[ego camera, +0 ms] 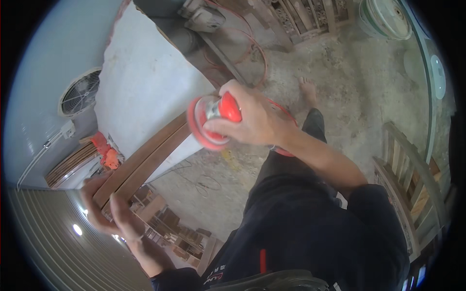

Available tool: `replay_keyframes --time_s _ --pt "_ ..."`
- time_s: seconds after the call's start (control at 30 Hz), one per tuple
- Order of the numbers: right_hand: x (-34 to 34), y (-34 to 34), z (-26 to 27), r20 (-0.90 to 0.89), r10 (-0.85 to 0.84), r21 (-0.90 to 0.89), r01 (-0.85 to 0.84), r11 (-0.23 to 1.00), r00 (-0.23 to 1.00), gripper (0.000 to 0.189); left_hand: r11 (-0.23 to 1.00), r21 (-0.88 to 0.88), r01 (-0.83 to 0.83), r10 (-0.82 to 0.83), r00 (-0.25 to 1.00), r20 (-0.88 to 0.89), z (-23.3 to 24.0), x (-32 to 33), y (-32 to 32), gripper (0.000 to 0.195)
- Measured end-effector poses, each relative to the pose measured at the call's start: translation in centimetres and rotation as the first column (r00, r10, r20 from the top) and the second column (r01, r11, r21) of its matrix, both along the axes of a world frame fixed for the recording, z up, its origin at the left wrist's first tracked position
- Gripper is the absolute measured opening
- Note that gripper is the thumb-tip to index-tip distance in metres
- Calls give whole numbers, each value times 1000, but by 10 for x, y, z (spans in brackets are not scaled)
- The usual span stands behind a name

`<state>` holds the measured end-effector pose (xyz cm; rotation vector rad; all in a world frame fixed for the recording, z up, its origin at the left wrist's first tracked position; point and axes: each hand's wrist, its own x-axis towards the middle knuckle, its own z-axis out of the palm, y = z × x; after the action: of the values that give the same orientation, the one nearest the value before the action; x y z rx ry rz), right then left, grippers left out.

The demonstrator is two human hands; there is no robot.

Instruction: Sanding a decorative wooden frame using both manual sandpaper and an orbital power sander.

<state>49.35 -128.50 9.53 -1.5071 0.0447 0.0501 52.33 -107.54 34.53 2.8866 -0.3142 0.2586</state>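
My right hand grips a red pneumatic orbital sander, its round pad tilted towards the far end of the wood. Two long brown wooden strips lie side by side with a narrow gap between them. My left hand wraps around their near end, thumb on one side and fingers on the other. The sander's pad covers the strips' far end, and I cannot tell whether it touches the wood. Beneath the strips is a large white board with a ragged edge.
A red air hose loops over the concrete floor. At the right stand slatted wooden frames; a lidded bucket is at top right. A wall fan and stacked curved wood are at left.
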Motion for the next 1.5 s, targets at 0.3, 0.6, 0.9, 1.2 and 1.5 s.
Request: replay_keyframes --time_s 0.3,0.6,0.9,1.2,1.5 --pt "4 -2 -131 -454 24 -53 -53 997 891 67 1000 -18 -13 12 999 -51 16 -3 4 48" --pt "-7 -12 -174 -501 -33 -130 -37 991 865 75 999 40 3 -1 999 -44 18 2 13 52" --pt "-10 -3 -182 -543 -21 -14 16 1000 839 76 1000 17 13 -12 1000 -28 20 1 15 49" --pt "2 -4 -174 -506 11 -27 -28 999 863 72 1000 -17 5 -5 1000 -17 23 -1 23 49" --pt "9 2 -171 -451 15 -47 -41 998 892 72 975 -220 -17 1 997 -73 23 -5 23 48"
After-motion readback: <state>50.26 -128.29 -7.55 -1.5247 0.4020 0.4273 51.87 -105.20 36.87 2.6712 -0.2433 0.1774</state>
